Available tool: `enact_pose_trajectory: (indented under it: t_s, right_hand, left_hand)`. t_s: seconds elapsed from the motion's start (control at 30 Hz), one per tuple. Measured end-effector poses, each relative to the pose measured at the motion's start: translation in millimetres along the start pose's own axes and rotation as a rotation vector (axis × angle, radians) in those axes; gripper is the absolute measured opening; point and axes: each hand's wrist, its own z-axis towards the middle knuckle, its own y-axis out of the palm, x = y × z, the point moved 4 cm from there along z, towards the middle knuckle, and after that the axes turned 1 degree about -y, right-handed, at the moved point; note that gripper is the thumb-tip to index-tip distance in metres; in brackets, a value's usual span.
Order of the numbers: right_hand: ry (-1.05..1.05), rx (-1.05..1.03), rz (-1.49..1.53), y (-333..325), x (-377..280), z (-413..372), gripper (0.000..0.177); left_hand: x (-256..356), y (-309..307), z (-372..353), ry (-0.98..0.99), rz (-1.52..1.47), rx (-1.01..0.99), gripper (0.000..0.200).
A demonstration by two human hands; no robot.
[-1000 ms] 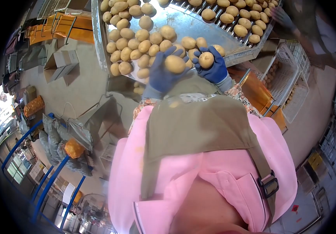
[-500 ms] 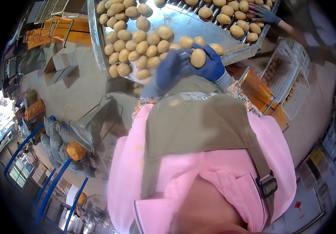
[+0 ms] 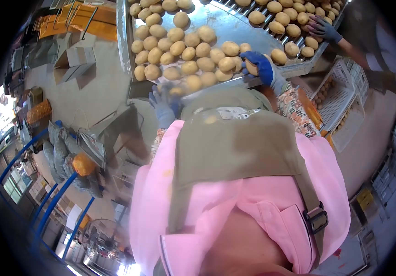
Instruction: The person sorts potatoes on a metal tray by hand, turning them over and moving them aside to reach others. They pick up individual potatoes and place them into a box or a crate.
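Observation:
My right hand [image 3: 264, 69], in a blue glove, is closed around a potato [image 3: 251, 67] at the front edge of the metal sorting table [image 3: 234, 34]. Off to the left, my left hand [image 3: 162, 103] has its gloved fingers apart, just below the table's front lip. Beside its fingertips lies a potato [image 3: 176, 91], slightly blurred; contact between them cannot be made out. Many loose potatoes [image 3: 188, 54] spread over the table's left half and along its front edge.
At the upper right, another person's gloved hand [image 3: 324, 30] rests by potatoes on a roller conveyor [image 3: 264, 30]. White plastic crates [image 3: 338, 94] holding potatoes stand to the right. A cardboard box [image 3: 74, 64] and blue metal rails [image 3: 55, 207] are on the left.
My hands have moved apart: the left went left and down, the right moved right with a potato in its grip. Potatoes at the table's front have shifted. The view has turned slightly.

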Motion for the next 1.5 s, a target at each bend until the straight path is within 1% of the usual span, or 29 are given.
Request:
enact_pose_trajectory:
  t_s: [0.03, 0.1, 0.17, 0.23, 0.33, 0.4, 0.47, 0.5, 0.53, 0.57, 0.6, 0.63, 0.67, 0.7, 0.77, 0.83, 0.87, 0.9, 0.93, 0.97, 1.03, 1.07, 1.1, 1.13, 1.17, 1.3, 1.33, 1.43, 1.5]
  right_hand:
    - [-0.037, 0.069, -0.343, -3.9, -5.3, 4.8, 0.041]
    - [0.102, 0.074, -0.489, 8.1, -9.5, 5.4, 0.041]
    - [0.24, 0.084, -0.634, 21.6, 14.3, 17.8, 0.043]
    - [-0.182, 0.166, -1.33, 31.4, 56.1, 50.2, 0.058]
    - [-0.038, -0.072, -1.332, 80.7, 45.8, 69.5, 0.056]
    - [0.04, -0.209, -1.334, 79.7, 46.8, 75.5, 0.056]
    - [0.079, -0.051, -0.362, 33.4, 36.2, 86.1, 0.049]
    - [0.025, 0.01, -0.596, 49.4, -6.2, 64.1, 0.052]
    - [-0.077, 0.152, -0.941, 18.6, -17.7, 71.8, 0.054]
    - [-0.294, 0.174, -1.149, -20.5, -19.2, 77.9, 0.059]
    - [-0.161, 0.217, -1.488, -11.6, -40.0, 53.7, 0.062]
    - [-0.119, 0.227, -1.571, -18.6, -34.7, 47.0, 0.064]
    - [-0.262, 0.158, -1.904, -54.0, -2.7, 63.4, 0.067]
    - [0.006, 0.106, -1.918, -25.5, -2.8, 55.5, 0.072]
    - [0.056, 0.194, -1.979, 27.2, 10.9, 58.0, 0.073]
    - [-0.074, 0.114, -1.79, 59.7, 16.8, 78.4, 0.07]
    - [-0.086, 0.056, -1.812, 69.3, 18.7, 89.9, 0.07]
    - [-0.3, -0.136, -1.687, 88.5, 19.0, 100.7, 0.07]
    - [-0.494, -0.333, -1.531, 110.3, 20.8, 109.4, 0.07]
    - [0.033, -0.256, -1.241, 145.2, 0.8, 100.6, 0.068]
    - [-0.052, -0.216, -1.221, 179.9, -45.9, 87.2, 0.06]
    - [-0.13, -0.2, -1.302, 167.2, -57.7, 93.8, 0.059]
    - [-0.284, -0.238, -1.296, 103.9, -60.4, 126.0, 0.053]
    - [-0.44, -0.273, -1.291, 41.1, -62.9, 157.4, 0.049]
    - [-0.425, -0.312, -1.298, 36.2, -59.5, 148.7, 0.049]
    - [0.079, -0.07, -1.387, 4.2, -56.4, 98.1, 0.057]
    - [0.089, -0.083, -1.401, 8.9, -42.6, 102.3, 0.057]
    - [-0.549, -0.318, -1.738, 62.6, 5.2, 112.0, 0.063]
    - [-0.094, -0.318, -1.959, 135.5, 12.2, 98.7, 0.068]
  left_hand:
    - [-15.2, 2.3, -1.8, -0.077, -0.122, 0.047, 0.064]
    - [-23.6, 5.3, -3.7, -0.109, -0.099, 0.091, 0.064]
    - [-7.2, -16.6, 7.2, 0.019, -0.084, 0.254, 0.064]
    - [39.2, -34.9, 23.2, 0.003, -0.19, 0.147, 0.066]
    - [76.0, -14.8, 36.4, 0.142, -0.286, 0.122, 0.072]
    - [93.3, -50.5, 31.0, -0.054, 0.029, -0.243, 0.075]
    - [71.6, -42.2, 22.4, -0.081, -0.034, -0.227, 0.075]
    - [54.0, -29.8, 14.1, -0.085, -0.087, -0.22, 0.075]
    - [29.9, 4.7, 6.3, -0.029, -0.091, -0.063, 0.075]
    - [22.6, 6.7, 1.9, -0.07, -0.093, -0.053, 0.075]
    - [15.6, 5.1, -1.4, -0.135, -0.044, 0.016, 0.075]
    - [9.0, 1.7, -4.4, -0.203, 0.008, 0.084, 0.075]
    - [10.7, -13.0, -1.3, -0.219, -0.015, 0.156, 0.073]
    - [16.7, -29.2, 4.7, -0.233, -0.033, 0.23, 0.072]
    - [28.3, -35.0, 31.6, -0.162, 0.041, 0.342, 0.065]
    - [59.3, -58.4, 65.6, -0.155, -0.147, 0.393, 0.059]
    - [69.0, -34.9, 90.9, -0.172, -0.168, 0.31, 0.058]
    - [90.9, -41.9, 106.5, -0.153, -0.135, 0.31, 0.058]
    - [102.6, -40.9, 109.4, -0.124, -0.333, 0.411, 0.058]
    - [109.0, -44.3, 118.2, -0.176, -0.365, 0.203, 0.057]
    - [102.5, -54.6, 100.3, -0.277, -0.417, 0.037, 0.062]
    - [90.3, -48.8, 88.6, -0.224, -0.328, 0.006, 0.063]
    - [80.1, -35.5, 78.1, -0.164, -0.239, -0.031, 0.063]
    - [72.4, -9.6, 65.0, -0.169, -0.343, 0.288, 0.058]
    - [63.4, -8.9, 55.3, -0.208, -0.345, 0.286, 0.058]
    - [49.6, -15.5, 26.6, -0.292, -0.396, 0.262, 0.061]
    - [47.2, -15.4, 24.0, -0.375, -0.321, 0.249, 0.064]
    - [48.2, -34.9, 35.2, -0.444, -0.252, 0.323, 0.06]
    - [55.5, -55.2, 68.3, -0.39, -0.234, 0.507, 0.052]
